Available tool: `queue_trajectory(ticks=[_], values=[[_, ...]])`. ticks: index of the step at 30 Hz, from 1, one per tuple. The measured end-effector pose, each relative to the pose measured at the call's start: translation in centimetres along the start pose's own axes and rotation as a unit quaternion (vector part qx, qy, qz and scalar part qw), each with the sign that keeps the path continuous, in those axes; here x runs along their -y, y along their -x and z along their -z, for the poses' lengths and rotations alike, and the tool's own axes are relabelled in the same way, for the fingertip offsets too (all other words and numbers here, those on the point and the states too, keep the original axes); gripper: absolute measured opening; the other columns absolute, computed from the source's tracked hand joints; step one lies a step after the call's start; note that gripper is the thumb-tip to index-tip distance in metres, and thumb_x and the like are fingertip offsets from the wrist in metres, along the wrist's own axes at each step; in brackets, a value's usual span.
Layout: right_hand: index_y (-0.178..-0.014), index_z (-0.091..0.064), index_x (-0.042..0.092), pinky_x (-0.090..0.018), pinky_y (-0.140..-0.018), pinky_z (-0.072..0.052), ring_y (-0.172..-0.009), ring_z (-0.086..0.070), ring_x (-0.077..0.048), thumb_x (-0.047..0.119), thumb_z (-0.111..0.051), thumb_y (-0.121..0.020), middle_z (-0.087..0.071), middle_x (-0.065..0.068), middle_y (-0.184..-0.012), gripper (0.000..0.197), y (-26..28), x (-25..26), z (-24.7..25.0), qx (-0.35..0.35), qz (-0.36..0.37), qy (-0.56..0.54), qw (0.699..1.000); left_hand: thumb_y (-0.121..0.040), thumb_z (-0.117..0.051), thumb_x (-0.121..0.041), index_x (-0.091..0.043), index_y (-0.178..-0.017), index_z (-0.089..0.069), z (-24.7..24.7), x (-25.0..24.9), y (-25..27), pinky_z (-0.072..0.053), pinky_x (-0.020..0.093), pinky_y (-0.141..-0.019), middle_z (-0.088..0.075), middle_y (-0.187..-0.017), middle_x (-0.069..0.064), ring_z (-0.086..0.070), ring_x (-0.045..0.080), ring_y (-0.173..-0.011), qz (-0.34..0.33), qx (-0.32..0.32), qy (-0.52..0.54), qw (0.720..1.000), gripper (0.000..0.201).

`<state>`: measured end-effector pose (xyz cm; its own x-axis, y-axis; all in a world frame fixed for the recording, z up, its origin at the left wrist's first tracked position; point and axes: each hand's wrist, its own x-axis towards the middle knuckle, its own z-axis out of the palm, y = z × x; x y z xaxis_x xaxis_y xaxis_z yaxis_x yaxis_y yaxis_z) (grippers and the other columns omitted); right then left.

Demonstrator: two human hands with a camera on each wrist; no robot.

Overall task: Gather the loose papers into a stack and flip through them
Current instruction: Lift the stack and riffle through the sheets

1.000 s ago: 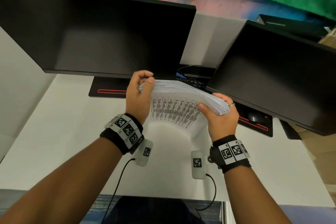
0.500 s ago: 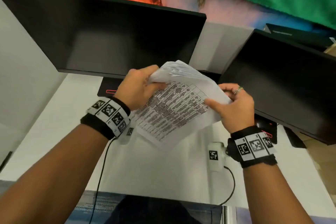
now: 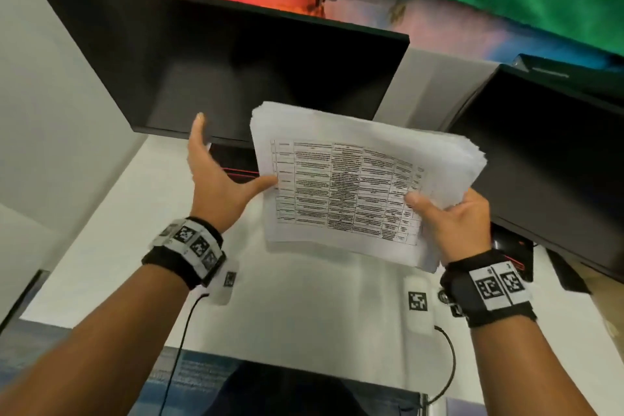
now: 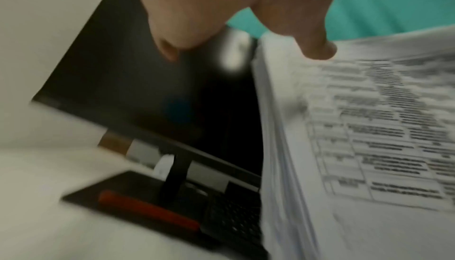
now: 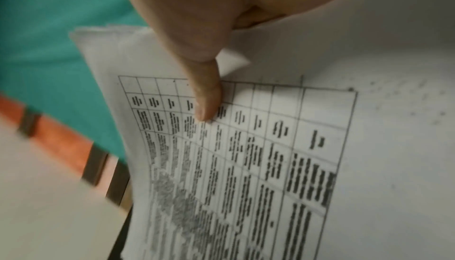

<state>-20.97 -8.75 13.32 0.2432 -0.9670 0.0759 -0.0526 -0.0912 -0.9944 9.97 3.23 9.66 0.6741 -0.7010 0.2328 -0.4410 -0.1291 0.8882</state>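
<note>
Right hand grips the paper stack — left hand splayed.

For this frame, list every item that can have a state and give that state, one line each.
paper stack: gathered, held in the air above the desk, printed table facing up.
right hand: grips the stack's right edge, thumb on top.
left hand: fingers straight, only the thumb tip touches the stack's left edge.
left monitor: screen dark.
right monitor: screen dark.
desk: white; no loose sheets visible on it.
</note>
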Motion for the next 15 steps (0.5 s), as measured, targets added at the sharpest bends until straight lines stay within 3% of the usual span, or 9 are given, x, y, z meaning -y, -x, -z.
queue_trajectory(ticks=[2, 4, 5, 6, 8, 11, 12, 13, 15], values=[[-0.112, -0.068, 0.005, -0.036, -0.081, -0.06, -0.096, -0.074, -0.023, -0.008, -0.073, -0.079, -0.076, -0.005, -0.105, 0.036, 0.3, -0.8, 0.2, 0.006, -0.025, -0.011, 1.0, -0.061, -0.091, -0.035, -0.032, -0.149, -0.022, -0.5, 0.8, -0.1, -0.04, 0.05, -0.111, -0.051, -0.145, -0.002, -0.05, 0.015, -0.131, 0.104, 0.131, 0.157, 0.973, 0.112], [-0.111, -0.07, 0.007, -0.041, -0.084, -0.06, -0.097, -0.074, -0.025, -0.005, -0.075, -0.079, -0.076, -0.007, -0.105, 0.034, 0.4, -1.6, 0.1, 0.022, -0.048, 0.007, 0.999, -0.068, -0.086, -0.027, -0.023, -0.132, -0.052, -1.2, 0.4, -0.3, -0.05, 0.051, -0.101, -0.071, -0.12, -0.006, -0.067, 0.014, -0.111, 0.144, 0.251, 0.205, 0.935, 0.073], [-0.108, -0.071, 0.01, -0.043, -0.084, -0.06, -0.096, -0.074, -0.024, -0.003, -0.076, -0.079, -0.077, -0.007, -0.103, 0.033, 0.4, -2.0, 0.0, 0.02, -0.056, 0.016, 0.998, -0.071, -0.084, -0.029, -0.022, -0.122, -0.062, -1.6, 0.2, -0.3, -0.051, 0.052, -0.098, -0.073, -0.115, -0.005, -0.07, 0.017, -0.106, 0.15, 0.276, 0.206, 0.927, 0.056], [-0.105, -0.073, 0.013, -0.044, -0.084, -0.06, -0.094, -0.075, -0.023, -0.002, -0.078, -0.078, -0.077, -0.006, -0.101, 0.031, 0.4, -2.3, -0.1, 0.009, -0.061, 0.023, 0.998, -0.074, -0.083, -0.03, -0.022, -0.116, -0.069, -2.2, 0.0, -0.2, -0.052, 0.052, -0.096, -0.074, -0.112, -0.002, -0.071, 0.019, -0.104, 0.148, 0.267, 0.195, 0.932, 0.045], [-0.101, -0.074, 0.017, -0.041, -0.083, -0.061, -0.092, -0.075, -0.018, -0.001, -0.079, -0.077, -0.077, -0.003, -0.097, 0.031, 0.9, -2.9, -0.4, -0.026, -0.052, 0.03, 0.998, -0.08, -0.079, -0.023, -0.019, -0.109, -0.074, -3.6, 0.0, 0.8, -0.056, 0.043, -0.093, -0.076, -0.106, -0.004, -0.072, 0.014, -0.098, 0.128, 0.181, 0.157, 0.962, 0.029], [-0.097, -0.072, 0.019, -0.029, -0.08, -0.061, -0.088, -0.075, -0.012, -0.007, -0.077, -0.077, -0.078, 0.006, -0.09, 0.033, 2.5, -4.3, -1.2, -0.078, -0.048, -0.012, 0.996, -0.085, -0.074, -0.024, -0.014, -0.106, -0.073, -5.9, 0.8, 3.1, -0.046, 0.002, -0.081, -0.07, -0.096, -0.011, -0.064, -0.011, -0.08, 0.021, 0.054, 0.02, 0.998, 0.023], [-0.098, -0.071, 0.019, -0.029, -0.08, -0.061, -0.087, -0.075, -0.011, -0.007, -0.078, -0.077, -0.078, 0.007, -0.089, 0.034, 3.1, -5.1, -1.4, -0.087, -0.062, -0.019, 0.994, -0.085, -0.074, -0.025, -0.014, -0.107, -0.072, -6.4, 1.5, 3.8, -0.043, -0.002, -0.076, -0.068, -0.096, -0.012, -0.061, -0.016, -0.077, 0.026, 0.054, 0.006, 0.998, 0.025], [-0.099, -0.071, 0.02, -0.029, -0.08, -0.061, -0.087, -0.075, -0.011, -0.005, -0.079, -0.076, -0.078, 0.006, -0.089, 0.035, 3.8, -6.2, -1.5, -0.091, -0.08, -0.014, 0.992, -0.084, -0.075, -0.025, -0.014, -0.108, -0.071, -6.7, 2.1, 4.4, -0.046, 0.001, -0.077, -0.069, -0.098, -0.012, -0.061, -0.018, -0.081, 0.048, 0.075, 0.013, 0.996, 0.027], [-0.097, -0.069, 0.026, -0.03, -0.083, -0.06, -0.089, -0.074, -0.01, 0.001, -0.084, -0.073, -0.076, 0.006, -0.093, 0.038, 4.5, -8.0, -1.5, -0.103, -0.117, -0.003, 0.988, -0.08, -0.078, -0.025, -0.015, -0.11, -0.07, -7.0, 3.8, 4.8, -0.054, 0.022, -0.087, -0.071, -0.102, -0.008, -0.065, -0.008, -0.09, 0.08, 0.133, 0.0, 0.988, 0.033]])
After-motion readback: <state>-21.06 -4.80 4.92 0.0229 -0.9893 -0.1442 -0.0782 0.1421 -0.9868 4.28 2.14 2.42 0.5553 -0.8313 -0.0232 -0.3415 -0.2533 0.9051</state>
